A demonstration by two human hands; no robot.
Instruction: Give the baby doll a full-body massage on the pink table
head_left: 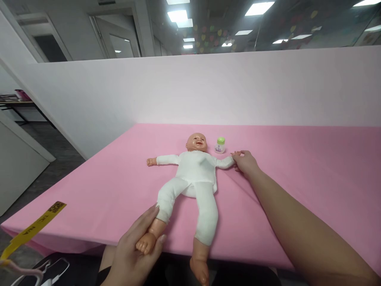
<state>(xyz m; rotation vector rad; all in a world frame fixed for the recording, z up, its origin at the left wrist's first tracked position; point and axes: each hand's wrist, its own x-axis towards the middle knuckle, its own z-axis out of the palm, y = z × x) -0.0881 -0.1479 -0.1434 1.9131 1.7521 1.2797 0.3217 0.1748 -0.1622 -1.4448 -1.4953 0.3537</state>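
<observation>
A baby doll (195,169) with a white cloth body lies on its back, head away from me, arms spread and legs toward me. My left hand (137,246) cups the lower leg and foot on the doll's left-of-picture side, its thumb and fingers on either side of the ankle. My right hand (245,163) pinches the doll's arm near the wrist on the right; the fingertips are partly hidden. A small clear jar (220,148) with a green lid stands beside the doll's head, apart from both hands.
A pink cloth (297,190) covers the table, whose near edge is just below the doll's feet. A white partition (238,87) closes off the back. At lower left, a yellow printed tag (35,230) and a white cable (58,270) show near the edge.
</observation>
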